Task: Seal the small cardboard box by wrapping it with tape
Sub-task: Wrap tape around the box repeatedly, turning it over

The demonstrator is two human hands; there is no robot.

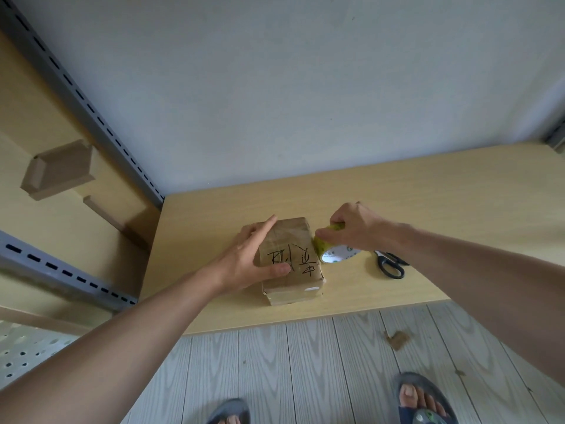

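A small cardboard box (295,255) with black handwriting on its top lies on the wooden table (428,215), glossy tape over parts of it. My left hand (256,258) rests flat on the box's top and left side, fingers straight, thumb on the writing. My right hand (354,228) grips a yellowish tape roll (333,254) with a white core, held right against the box's right side. Whether a strip of tape runs from the roll onto the box I cannot make out.
Black-handled scissors (391,264) lie on the table just right of the tape roll. Metal shelving with cardboard pieces (58,172) stands at the left. A torn cardboard scrap (397,339) lies on the plank floor near my sandalled feet.
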